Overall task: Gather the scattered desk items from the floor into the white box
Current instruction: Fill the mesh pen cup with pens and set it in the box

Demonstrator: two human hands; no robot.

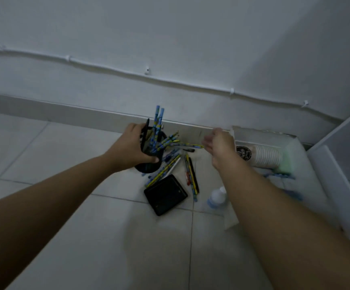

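Head view, looking down at a tiled floor (pixel 86 237) where it is meeting a white wall (pixel 170 38); a white cable (pixel 107 69) is running along the wall, clipped at intervals. The left hand (pixel 131 148) is gripping a black pen holder (pixel 149 164), fingers and thumb curling round its side; the holder is standing on or just above the floor, which of the two cannot be told; blue-and-yellow patterned pens (pixel 157 124) are sticking up and fanning out of its mouth. The right hand (pixel 218 146) is hovering to the right of the holder, blurred, fingers loosely spread and relaxed, holding nothing as far as the blur is allowing one to judge. Between and below the two hands, loose pens (pixel 191 174) are lying scattered on the floor, some patterned, one with red on it; a black square case (pixel 165 194) is lying flat just below them, touching or nearly touching the lowest pens; a small white bottle with a blue label (pixel 217 197) is lying beside the right forearm. The white box (pixel 295 143) is sitting at the right against the wall, open at the top; inside it a stack of white paper cups (pixel 264 156) is lying on its side, a dark round logo facing the viewer, with something blue showing blurred below it. A pale panel (pixel 337 185) is standing at the far right edge.
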